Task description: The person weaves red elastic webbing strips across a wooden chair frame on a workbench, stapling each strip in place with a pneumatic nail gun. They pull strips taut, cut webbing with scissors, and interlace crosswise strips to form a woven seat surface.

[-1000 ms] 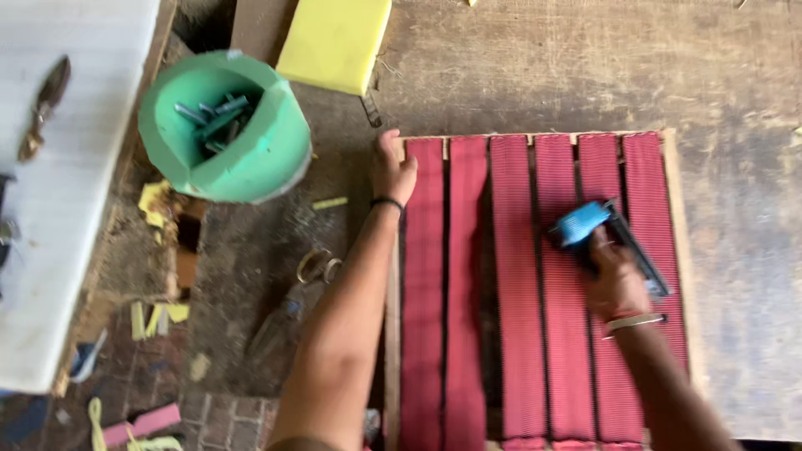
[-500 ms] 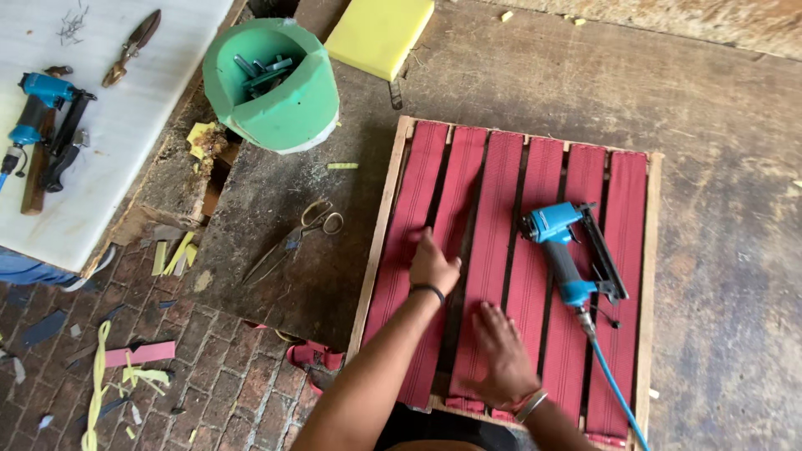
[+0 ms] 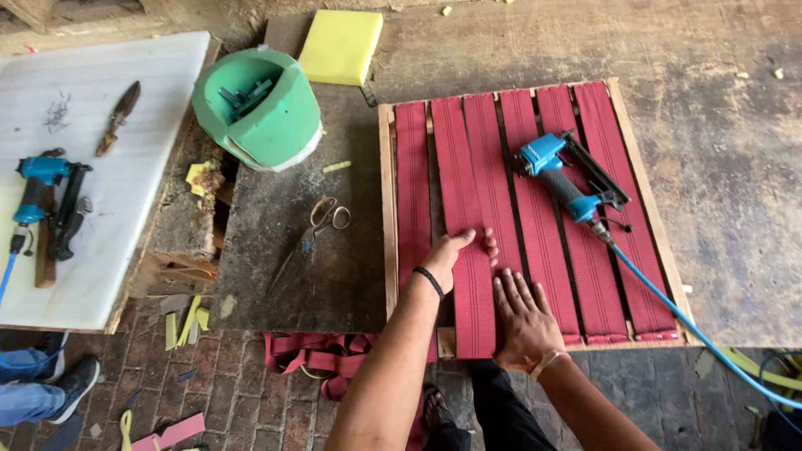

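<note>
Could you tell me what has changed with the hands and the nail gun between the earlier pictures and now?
The right hand let go of the blue nail gun, which now lies on the red straps of the wooden frame. Both hands moved to the near end of the frame; the left hand, earlier at the far corner, now presses flat on a strap beside the right. The scissors and green tub stayed put.

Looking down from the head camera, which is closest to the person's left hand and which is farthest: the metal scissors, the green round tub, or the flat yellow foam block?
From the left hand, which lies on the red webbing straps:
1. The metal scissors, just to its left on the dark board.
2. The green round tub, farther up and left.
3. The flat yellow foam block, at the top edge, farthest.
</note>
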`<state>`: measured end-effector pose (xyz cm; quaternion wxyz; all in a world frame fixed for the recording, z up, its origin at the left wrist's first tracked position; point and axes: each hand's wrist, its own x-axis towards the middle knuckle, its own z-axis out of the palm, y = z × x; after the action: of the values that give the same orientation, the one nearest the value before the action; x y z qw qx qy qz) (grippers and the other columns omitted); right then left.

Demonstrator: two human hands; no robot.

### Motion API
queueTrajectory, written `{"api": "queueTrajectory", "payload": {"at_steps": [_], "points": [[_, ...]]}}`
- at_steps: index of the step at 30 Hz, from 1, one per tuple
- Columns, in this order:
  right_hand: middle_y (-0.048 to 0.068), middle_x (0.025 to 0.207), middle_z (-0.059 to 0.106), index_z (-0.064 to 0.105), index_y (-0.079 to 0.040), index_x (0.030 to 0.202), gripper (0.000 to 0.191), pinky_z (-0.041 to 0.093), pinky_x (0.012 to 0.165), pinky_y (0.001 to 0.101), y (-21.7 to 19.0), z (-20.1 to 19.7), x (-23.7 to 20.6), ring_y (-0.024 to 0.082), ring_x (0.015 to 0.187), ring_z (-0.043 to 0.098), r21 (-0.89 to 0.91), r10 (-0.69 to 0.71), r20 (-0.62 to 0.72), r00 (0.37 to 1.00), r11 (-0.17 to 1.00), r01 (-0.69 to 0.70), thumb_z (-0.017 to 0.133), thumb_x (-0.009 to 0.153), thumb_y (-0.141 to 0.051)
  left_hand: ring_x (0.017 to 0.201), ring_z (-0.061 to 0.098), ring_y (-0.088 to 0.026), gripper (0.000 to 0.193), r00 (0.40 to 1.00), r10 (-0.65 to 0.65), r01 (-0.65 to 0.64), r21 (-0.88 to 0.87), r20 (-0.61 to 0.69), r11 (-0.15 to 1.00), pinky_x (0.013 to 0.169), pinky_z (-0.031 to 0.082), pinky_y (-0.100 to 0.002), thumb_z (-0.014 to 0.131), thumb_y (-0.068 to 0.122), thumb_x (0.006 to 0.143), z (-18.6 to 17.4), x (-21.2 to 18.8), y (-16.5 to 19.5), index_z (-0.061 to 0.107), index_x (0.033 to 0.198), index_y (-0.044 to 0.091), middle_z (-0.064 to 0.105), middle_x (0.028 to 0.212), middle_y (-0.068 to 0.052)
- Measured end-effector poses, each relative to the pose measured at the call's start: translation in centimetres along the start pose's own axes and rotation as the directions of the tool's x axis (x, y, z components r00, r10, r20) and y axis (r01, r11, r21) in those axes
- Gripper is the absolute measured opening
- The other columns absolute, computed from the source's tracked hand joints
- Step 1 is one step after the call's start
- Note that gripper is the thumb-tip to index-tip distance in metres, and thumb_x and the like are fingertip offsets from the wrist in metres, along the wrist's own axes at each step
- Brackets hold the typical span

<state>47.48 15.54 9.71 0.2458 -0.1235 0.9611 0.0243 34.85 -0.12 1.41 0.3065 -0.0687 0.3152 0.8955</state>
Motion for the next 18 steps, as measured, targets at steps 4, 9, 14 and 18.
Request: {"api": "queueTrajectory", "payload": {"at_steps": [4,9,14,18], "points": [[0.012,0.171,0.005,0.007,-0.010,0.162,0.118,0.002,0.128,0.0428,0.0,-0.5,-0.2,0.024,0.158,0.003,-0.026,0.012,0.067,0.998,1.000,-0.011,0.069,0.067,-0.042,0.067,0.067,-0.024,0.032,0.937,0.127,-0.017,0.321,-0.325,0.947,0.070,0.057,-0.039,0.048,0.018,0.107,-0.3,-0.4,-3.6,0.071,0.099,-0.003,0.070,0.079,-0.010],[0.014,0.170,0.009,0.014,-0.010,0.161,0.109,0.004,0.127,0.0482,0.4,0.7,-0.1,0.027,0.158,0.007,0.011,-0.052,-0.154,0.987,0.998,0.054,0.066,0.068,-0.035,0.051,0.062,-0.022,0.039,0.901,0.178,-0.013,0.386,-0.396,0.922,0.055,0.052,-0.037,0.050,0.023,0.109,-0.7,-3.4,-8.7,0.070,0.093,-0.006,0.066,0.065,-0.009],[0.012,0.172,0.004,0.009,-0.011,0.163,0.125,0.004,0.127,0.0470,1.9,4.3,1.4,0.025,0.159,0.005,-0.063,-0.031,-0.004,0.999,0.998,0.031,0.074,0.063,-0.048,0.051,0.064,-0.019,0.037,0.882,0.182,0.029,0.436,-0.434,0.900,0.049,0.053,-0.035,0.051,0.026,0.107,-0.9,-5.9,-13.7,0.071,0.094,-0.002,0.069,0.066,-0.009],[0.016,0.170,0.013,0.016,-0.009,0.163,0.113,0.009,0.123,0.0538,2.5,6.6,2.6,0.030,0.156,0.013,-0.097,-0.166,-0.409,0.897,0.986,0.138,0.069,0.074,-0.053,0.053,0.067,-0.017,0.037,0.832,0.198,0.055,0.431,-0.519,0.901,0.049,0.055,-0.033,0.056,0.030,0.105,-0.8,-8.5,-16.3,0.073,0.091,0.001,0.071,0.067,-0.007]]}}
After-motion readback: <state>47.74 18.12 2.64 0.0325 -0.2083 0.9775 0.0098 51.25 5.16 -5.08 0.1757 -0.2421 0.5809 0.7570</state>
